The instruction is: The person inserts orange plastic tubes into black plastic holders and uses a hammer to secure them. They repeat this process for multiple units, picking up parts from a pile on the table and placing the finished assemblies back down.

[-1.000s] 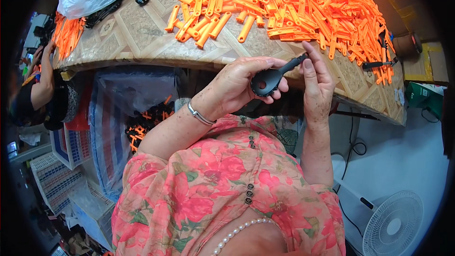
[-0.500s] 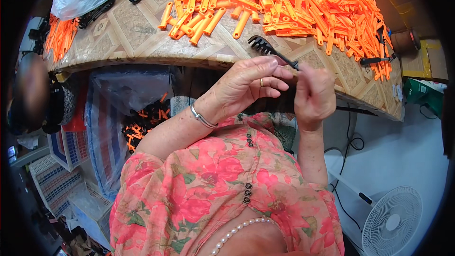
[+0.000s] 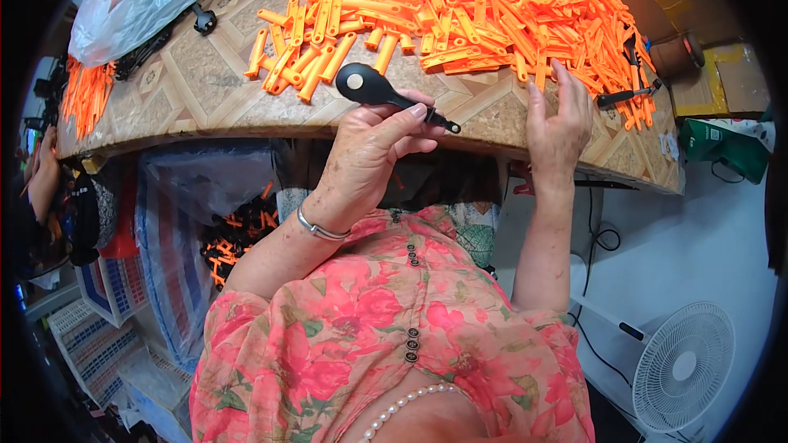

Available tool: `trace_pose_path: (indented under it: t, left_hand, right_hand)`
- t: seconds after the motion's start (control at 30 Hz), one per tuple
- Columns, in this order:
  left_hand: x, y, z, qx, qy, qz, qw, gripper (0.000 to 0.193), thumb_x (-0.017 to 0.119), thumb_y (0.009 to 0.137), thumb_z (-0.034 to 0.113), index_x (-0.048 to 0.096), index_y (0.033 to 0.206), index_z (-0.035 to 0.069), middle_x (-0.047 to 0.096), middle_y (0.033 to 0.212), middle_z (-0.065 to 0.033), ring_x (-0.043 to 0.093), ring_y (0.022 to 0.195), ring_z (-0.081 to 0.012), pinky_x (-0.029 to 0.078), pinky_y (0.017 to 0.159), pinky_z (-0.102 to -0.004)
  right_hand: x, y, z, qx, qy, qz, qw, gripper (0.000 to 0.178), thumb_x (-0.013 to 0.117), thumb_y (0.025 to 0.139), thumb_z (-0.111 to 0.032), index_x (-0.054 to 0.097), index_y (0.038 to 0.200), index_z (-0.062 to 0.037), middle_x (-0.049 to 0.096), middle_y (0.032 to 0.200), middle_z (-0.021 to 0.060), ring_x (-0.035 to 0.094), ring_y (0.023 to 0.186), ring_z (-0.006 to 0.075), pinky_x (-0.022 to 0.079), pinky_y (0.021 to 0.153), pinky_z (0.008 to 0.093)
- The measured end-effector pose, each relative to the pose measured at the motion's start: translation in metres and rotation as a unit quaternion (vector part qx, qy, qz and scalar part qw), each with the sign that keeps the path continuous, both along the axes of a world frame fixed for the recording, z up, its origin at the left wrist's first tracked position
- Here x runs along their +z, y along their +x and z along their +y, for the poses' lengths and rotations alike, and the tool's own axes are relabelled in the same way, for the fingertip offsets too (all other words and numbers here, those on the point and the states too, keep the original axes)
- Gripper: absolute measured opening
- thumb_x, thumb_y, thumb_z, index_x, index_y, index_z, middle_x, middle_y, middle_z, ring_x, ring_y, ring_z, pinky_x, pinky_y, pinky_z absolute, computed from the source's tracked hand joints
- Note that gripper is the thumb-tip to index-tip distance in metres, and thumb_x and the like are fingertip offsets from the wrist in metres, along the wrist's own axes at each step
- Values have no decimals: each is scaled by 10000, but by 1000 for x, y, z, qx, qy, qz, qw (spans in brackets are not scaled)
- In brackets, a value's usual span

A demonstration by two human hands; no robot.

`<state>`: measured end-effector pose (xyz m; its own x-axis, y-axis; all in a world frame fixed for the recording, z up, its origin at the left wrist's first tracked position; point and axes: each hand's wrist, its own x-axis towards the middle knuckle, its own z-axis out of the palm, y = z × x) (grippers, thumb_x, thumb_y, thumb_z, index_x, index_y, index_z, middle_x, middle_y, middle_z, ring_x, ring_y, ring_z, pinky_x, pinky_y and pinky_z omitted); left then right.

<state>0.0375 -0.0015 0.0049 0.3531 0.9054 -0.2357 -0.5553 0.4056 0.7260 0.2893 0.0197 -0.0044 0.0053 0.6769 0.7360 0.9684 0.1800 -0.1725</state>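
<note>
My left hand [image 3: 369,143] grips the short stem of a black pasta server head [image 3: 379,89], pinched between thumb and fingers. Its rounded bowl, with a round pale hole, points left, and the small pierced end sticks out to the right of my fingers. Over the table's front edge, my right hand [image 3: 560,127] is open, with thumb and fingers apart. Its fingertips are at the near edge of a large heap of orange plastic handles [image 3: 492,12]; I cannot tell whether they touch one.
The patterned table [image 3: 222,82] curves around me. A plastic bag [image 3: 148,0] and black utensil heads [image 3: 203,20] lie at the left. A black-handled tool [image 3: 620,98] lies at the right. Below stand a lined sack [image 3: 176,254] and a white fan [image 3: 683,365]. Another person's hand [image 3: 43,176] shows far left.
My hands have parted. The left has moved left with the pasta server head, which has turned over to show its rounded back. The right has opened and reached forward to the orange handles.
</note>
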Motion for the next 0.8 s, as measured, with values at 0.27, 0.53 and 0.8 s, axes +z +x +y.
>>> trace_pose_path:
  t: [0.27, 0.53, 0.8]
  left_hand:
    - [-6, -6, 0, 11, -3, -15, 1000, 231, 635, 960, 131, 627, 1149, 0, 679, 1021, -91, 698, 939, -189, 589, 745, -258]
    - [-7, -2, 1, 16, -10, -19, 1000, 228, 630, 962, 131, 625, 1140, -11, 681, 1023, -99, 700, 919, -192, 588, 737, -258]
    - [0, -3, -3, 38, 14, -1, 999, 233, 634, 954, 114, 624, 1148, -14, 687, 1033, -114, 701, 923, -200, 584, 732, -254]
  right_hand:
    - [-4, 12, -6, -47, -171, 173, 969, 289, 621, 872, -56, 673, 1154, -23, 639, 899, 98, 622, 738, 214, 508, 715, 358]
    - [-2, 14, -17, -20, -159, 249, 955, 305, 625, 869, -2, 670, 1171, -17, 628, 918, 72, 607, 725, 163, 514, 709, 313]
    - [10, -36, 16, 120, -68, 66, 988, 392, 720, 810, -80, 655, 1195, -50, 586, 1161, 134, 598, 1016, 320, 485, 917, 426]
